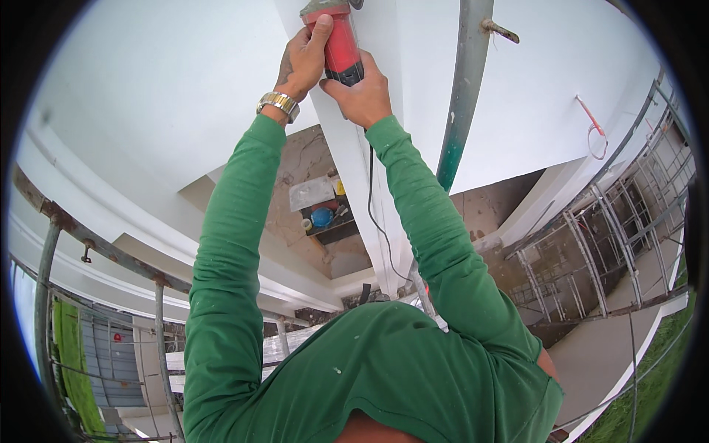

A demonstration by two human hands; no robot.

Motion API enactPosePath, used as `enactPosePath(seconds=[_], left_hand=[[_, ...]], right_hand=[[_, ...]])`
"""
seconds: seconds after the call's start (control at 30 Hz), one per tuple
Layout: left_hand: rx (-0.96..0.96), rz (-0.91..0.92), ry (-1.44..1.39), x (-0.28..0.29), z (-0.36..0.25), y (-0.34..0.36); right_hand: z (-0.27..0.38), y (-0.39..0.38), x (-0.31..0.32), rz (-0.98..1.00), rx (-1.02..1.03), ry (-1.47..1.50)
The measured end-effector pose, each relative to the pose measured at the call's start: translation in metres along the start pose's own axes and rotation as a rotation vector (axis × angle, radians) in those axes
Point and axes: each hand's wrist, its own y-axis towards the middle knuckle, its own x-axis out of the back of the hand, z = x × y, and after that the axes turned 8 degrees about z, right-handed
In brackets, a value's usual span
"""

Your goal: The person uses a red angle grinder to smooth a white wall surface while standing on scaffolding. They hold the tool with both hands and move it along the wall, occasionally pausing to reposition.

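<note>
A red and black angle grinder [342, 46] with a grey head is raised at the top of the view, against a white painted column. My left hand [301, 60] wraps its body near the head, thumb laid along the red casing. Lower down, my right hand [367, 91] is closed round the black rear end. A black power cord [374, 207] trails from there past my right forearm. The grinder's head is partly cut off by the picture's upper edge, so its disc cannot be made out clearly.
A grey-green metal pole [464, 96] stands just right of my hands. Rusty scaffold rails [122, 244] cross at left, with more scaffold frames [583, 251] at right. Far below, a blue round object [322, 217] lies beside a pale board [311, 193]. A red-tipped wire [588, 112] sticks out at right.
</note>
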Motion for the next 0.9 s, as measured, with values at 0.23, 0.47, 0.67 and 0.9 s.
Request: enactPosePath(seconds=[0.23, 0.47, 0.67, 0.9], left_hand=[[0.059, 0.042, -0.039, -0.006, 0.000, -0.008], [0.038, 0.028, -0.038, -0.007, 0.011, -0.012], [0.108, 0.073, 0.000, -0.007, 0.008, -0.020], [0.114, 0.083, 0.012, -0.011, 0.014, -0.030]], right_hand=[[-0.004, -0.007, 0.002, -0.023, 0.020, -0.019], [-0.005, -0.016, 0.002, -0.015, -0.004, -0.025], [-0.015, -0.019, -0.001, -0.032, 0.002, -0.015], [-0.026, -0.028, 0.000, -0.039, 0.004, -0.042]])
